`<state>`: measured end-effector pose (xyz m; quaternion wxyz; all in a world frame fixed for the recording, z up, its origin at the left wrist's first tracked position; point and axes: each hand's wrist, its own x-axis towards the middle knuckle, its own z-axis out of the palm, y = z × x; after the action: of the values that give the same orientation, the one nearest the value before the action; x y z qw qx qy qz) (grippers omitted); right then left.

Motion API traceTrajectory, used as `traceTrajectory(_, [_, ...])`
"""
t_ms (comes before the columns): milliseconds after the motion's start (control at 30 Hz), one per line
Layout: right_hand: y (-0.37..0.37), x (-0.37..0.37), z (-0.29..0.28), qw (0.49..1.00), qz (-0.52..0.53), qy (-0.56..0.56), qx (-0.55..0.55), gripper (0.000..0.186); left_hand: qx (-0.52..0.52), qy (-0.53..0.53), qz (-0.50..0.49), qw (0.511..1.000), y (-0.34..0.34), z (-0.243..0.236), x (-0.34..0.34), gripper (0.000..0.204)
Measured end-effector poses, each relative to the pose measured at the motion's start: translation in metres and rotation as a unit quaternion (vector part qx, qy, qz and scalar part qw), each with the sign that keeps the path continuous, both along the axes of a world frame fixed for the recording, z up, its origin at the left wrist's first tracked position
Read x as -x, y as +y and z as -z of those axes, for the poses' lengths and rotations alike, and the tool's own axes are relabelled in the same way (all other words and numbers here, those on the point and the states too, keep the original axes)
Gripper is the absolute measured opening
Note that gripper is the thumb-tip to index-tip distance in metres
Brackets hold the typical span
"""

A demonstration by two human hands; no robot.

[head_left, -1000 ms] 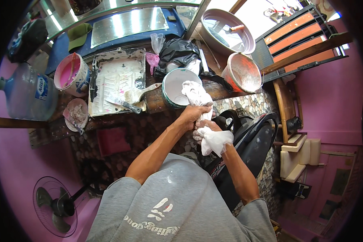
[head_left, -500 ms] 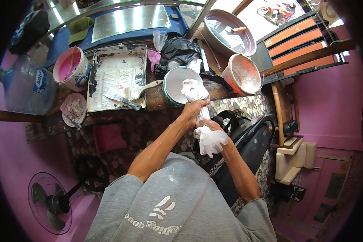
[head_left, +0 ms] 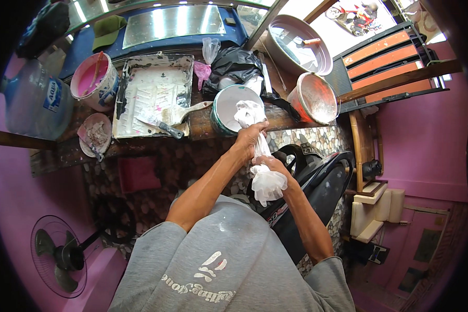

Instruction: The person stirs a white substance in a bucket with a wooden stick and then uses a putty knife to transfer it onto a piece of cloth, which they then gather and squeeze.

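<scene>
A white plastic bag (head_left: 269,187) is stretched between my two hands, twisted tight in the middle. My left hand (head_left: 250,138) is closed around it near its bunched, white-smeared far end, which hangs over the mouth of a white bucket (head_left: 224,106). Closer to my body, my right hand (head_left: 272,165) grips the bag too, and the loose crumpled end flares out below that fist. The inside of the bucket is coated white; what lies at its bottom is mostly hidden by the bag.
On the wooden bench (head_left: 208,128) are a paint tray (head_left: 156,78) with a brush (head_left: 179,112) and putty knife (head_left: 170,129), a pink-paint bucket (head_left: 94,83), a plate (head_left: 96,130), a black bag (head_left: 236,67) and an orange-stained bucket (head_left: 314,99). A motorcycle (head_left: 312,192) stands at my right, a fan (head_left: 62,257) at lower left.
My hands keep their hold on the bag. The loose end below my right hand has swung slightly left and hangs lower. The whole view has shifted a little.
</scene>
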<state>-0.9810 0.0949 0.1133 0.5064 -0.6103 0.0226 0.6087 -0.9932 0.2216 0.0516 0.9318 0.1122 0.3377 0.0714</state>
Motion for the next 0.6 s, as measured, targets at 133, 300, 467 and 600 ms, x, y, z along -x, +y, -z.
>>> traceTrajectory(133, [0.004, 0.005, -0.015, 0.995, -0.032, -0.092, -0.011, 0.016, -0.011, 0.039, 0.022, 0.999, 0.009, -0.02, 0.003, 0.011])
traceTrajectory(300, [-0.007, -0.002, 0.0, 0.999, -0.031, -0.012, 0.014, 0.017, 0.043, -0.012, -0.017, 0.999, 0.008, -0.006, -0.003, 0.012])
traceTrajectory(467, [-0.009, 0.003, -0.006, 0.998, -0.034, -0.029, 0.04, 0.017, 0.033, -0.01, -0.002, 0.999, 0.006, 0.007, -0.004, 0.013])
traceTrajectory(600, [-0.008, 0.001, -0.011, 0.998, -0.039, -0.031, 0.027, 0.016, 0.007, 0.054, 0.003, 0.999, 0.008, -0.01, 0.0, 0.012])
